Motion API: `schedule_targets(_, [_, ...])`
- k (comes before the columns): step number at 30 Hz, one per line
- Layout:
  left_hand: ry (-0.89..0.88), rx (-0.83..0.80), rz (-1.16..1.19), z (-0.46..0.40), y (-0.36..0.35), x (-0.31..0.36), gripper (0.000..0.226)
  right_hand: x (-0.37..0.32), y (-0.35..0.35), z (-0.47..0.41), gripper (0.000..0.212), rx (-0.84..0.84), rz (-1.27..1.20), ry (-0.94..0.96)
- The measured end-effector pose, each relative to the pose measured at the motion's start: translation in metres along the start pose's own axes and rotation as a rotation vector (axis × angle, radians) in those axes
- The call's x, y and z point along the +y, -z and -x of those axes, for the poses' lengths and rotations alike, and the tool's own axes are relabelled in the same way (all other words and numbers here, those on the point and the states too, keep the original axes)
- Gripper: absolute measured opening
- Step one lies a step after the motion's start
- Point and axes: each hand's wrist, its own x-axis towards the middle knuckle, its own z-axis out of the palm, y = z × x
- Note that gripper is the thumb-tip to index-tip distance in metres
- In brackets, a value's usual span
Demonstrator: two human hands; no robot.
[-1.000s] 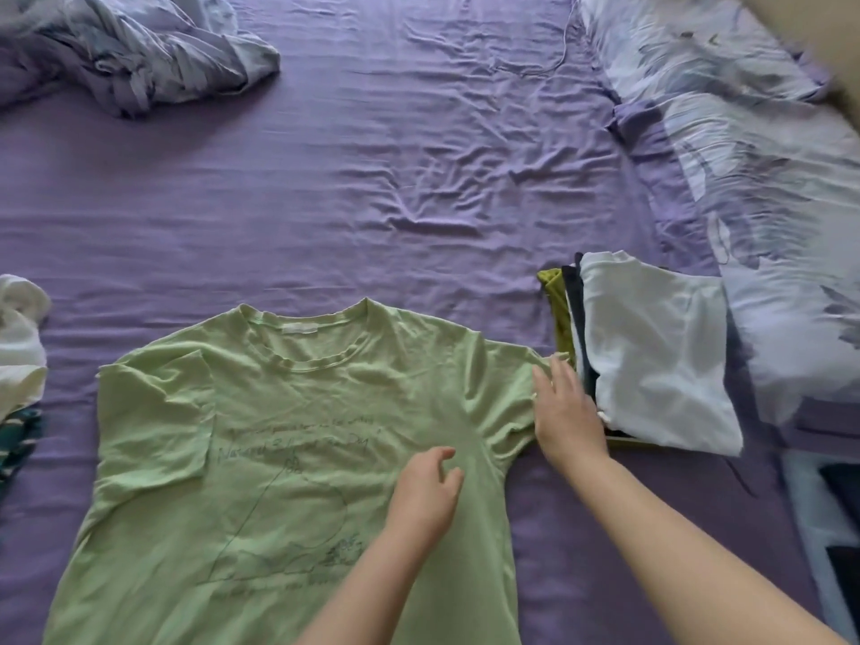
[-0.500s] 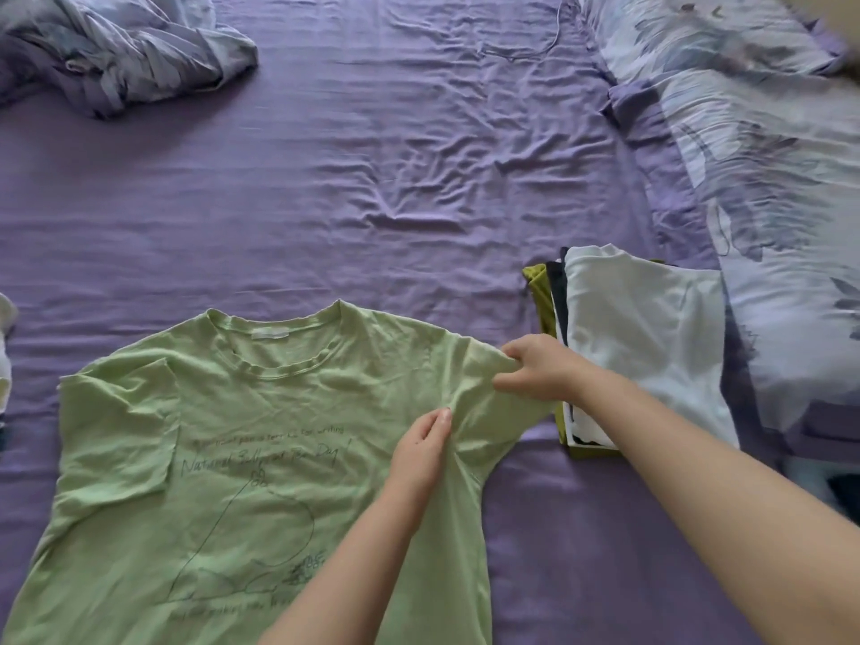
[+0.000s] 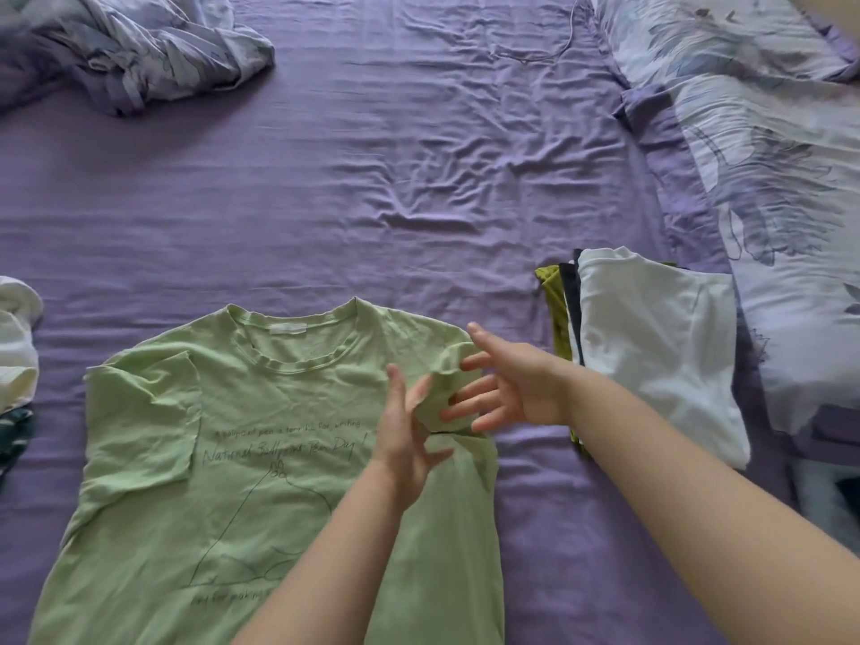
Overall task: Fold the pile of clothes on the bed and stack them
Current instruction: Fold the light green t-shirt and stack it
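Right now the green shirt (image 3: 260, 458) lies flat, front up, on the purple sheet (image 3: 372, 179), collar away from me and its length running toward me. Its right sleeve (image 3: 446, 393) sits bunched inward, directly under both my hands. My right hand (image 3: 507, 388) is nearer that sleeve's outer edge, fingers spread wide and gripping nothing, fingertips just at the cloth. My left hand (image 3: 405, 435) stands edge-up with straight fingers against the bunched fold, pinching nothing. I judge the sleeve needs flattening next. The folded stack (image 3: 651, 346) waits just right.
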Motion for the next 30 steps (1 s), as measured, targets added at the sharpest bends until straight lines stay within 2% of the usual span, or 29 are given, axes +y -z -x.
schedule_targets(2, [0.006,0.07,0.019,0.006,0.024,0.003,0.074,0.006,-0.011,-0.006,0.049,0.115,0.11,0.034])
schedule_targets(5, [0.04,0.15,-0.056,0.01,0.047,0.001,0.046,0.029,-0.01,-0.018,0.027,0.372,0.531,0.189])
schedule_targets(7, [0.044,0.189,-0.072,0.006,0.049,-0.002,0.036,0.05,-0.011,-0.025,0.027,0.38,0.725,0.264])
schedule_targets(9, [-0.009,0.204,-0.112,-0.001,0.045,-0.004,0.043,0.074,-0.02,-0.029,0.03,0.328,0.848,0.277])
schedule_targets(12, [-0.178,0.23,-0.39,-0.016,0.04,-0.006,0.064,0.107,-0.026,-0.035,0.038,0.305,0.997,0.344])
schedule_targets(15, [-0.256,0.351,-0.585,-0.023,0.045,-0.007,0.074,0.129,-0.027,-0.033,0.047,0.349,1.038,0.412])
schedule_targets(19, [-0.211,0.453,-0.719,-0.009,0.071,-0.022,0.073,0.16,-0.041,-0.019,0.045,0.39,1.092,0.505])
schedule_targets(23, [-0.149,0.465,-0.744,0.03,0.105,-0.045,0.066,0.198,-0.066,-0.004,0.042,0.319,1.056,0.413])
schedule_targets(30, [-0.075,0.504,-0.838,0.124,0.179,-0.091,0.052,0.265,-0.141,0.028,0.038,0.274,0.781,0.309])
